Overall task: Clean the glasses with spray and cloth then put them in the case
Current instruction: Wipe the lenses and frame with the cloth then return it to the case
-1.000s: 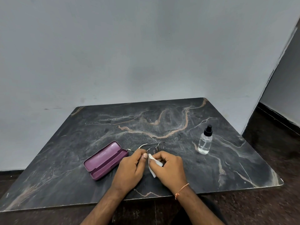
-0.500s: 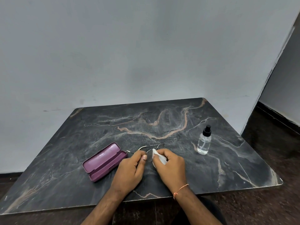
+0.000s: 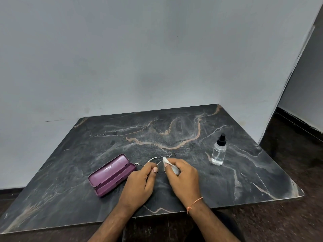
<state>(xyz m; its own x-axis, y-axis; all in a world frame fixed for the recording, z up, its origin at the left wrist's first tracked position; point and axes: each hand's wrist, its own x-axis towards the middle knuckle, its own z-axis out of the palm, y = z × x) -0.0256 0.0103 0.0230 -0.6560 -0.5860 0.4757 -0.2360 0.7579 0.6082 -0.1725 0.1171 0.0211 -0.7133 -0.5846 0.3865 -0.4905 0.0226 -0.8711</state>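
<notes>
Thin wire-framed glasses (image 3: 160, 160) are held just above the dark marble table (image 3: 174, 137), near its front middle. My left hand (image 3: 141, 182) pinches the frame at the left lens. My right hand (image 3: 181, 177) grips a small white cloth (image 3: 170, 165) and presses it against the right lens. The purple glasses case (image 3: 110, 174) lies open on the table just left of my left hand, with nothing inside. A clear spray bottle (image 3: 219, 151) with a black nozzle stands upright to the right of my hands.
The table stands against a grey wall (image 3: 139, 58). Its front edge runs just below my wrists. Dark floor (image 3: 293, 151) shows to the right of the table.
The cloth in my right hand has shifted up along the right lens, from hanging below my fingers to sitting on top. My left hand keeps its pinch on the frame.
</notes>
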